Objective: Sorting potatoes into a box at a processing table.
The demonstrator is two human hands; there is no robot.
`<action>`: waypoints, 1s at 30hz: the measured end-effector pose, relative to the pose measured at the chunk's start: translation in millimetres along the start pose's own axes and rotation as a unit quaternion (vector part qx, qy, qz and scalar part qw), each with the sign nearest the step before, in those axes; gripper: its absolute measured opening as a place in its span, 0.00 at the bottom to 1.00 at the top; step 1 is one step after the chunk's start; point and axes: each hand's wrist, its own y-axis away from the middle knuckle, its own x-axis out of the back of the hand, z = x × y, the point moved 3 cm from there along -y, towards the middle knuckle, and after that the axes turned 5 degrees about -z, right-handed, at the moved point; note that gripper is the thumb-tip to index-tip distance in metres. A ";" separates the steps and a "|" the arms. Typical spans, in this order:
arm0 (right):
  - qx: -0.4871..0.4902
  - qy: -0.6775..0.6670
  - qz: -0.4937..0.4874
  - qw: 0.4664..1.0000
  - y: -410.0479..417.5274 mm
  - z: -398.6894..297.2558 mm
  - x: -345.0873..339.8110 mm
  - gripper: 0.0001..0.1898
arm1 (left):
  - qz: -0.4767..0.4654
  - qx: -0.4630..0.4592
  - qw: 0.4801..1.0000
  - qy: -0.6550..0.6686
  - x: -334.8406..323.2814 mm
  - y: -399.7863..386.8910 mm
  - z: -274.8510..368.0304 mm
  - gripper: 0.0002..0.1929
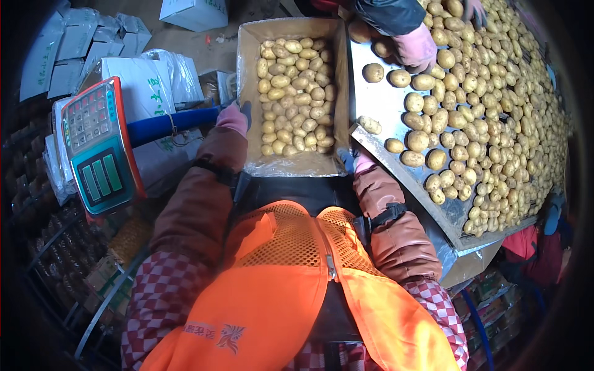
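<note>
An open cardboard box lined with clear plastic film stands upright before me, with many small potatoes in it. My left hand, in a pink and dark glove, grips the left wall of the box. At the box's near right corner is my right hand, gloved in pink and blue; the corner and my sleeve hide part of it, and it appears to hold the wall there. Just right of the box, a loose potato lies at the edge of the metal sorting table.
A digital scale head on a blue post stands at the left, beside plastic-wrapped white cartons. Potatoes cover much of the table. A co-worker's pink-gloved hand rests among them at the top; another hand is farther right.
</note>
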 end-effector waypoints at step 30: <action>0.071 -0.651 -0.183 0.734 183.2 -26.4 201.7 0.32 | 0.141 -0.202 0.969 0.010 -19.8 109.8 79.2 0.34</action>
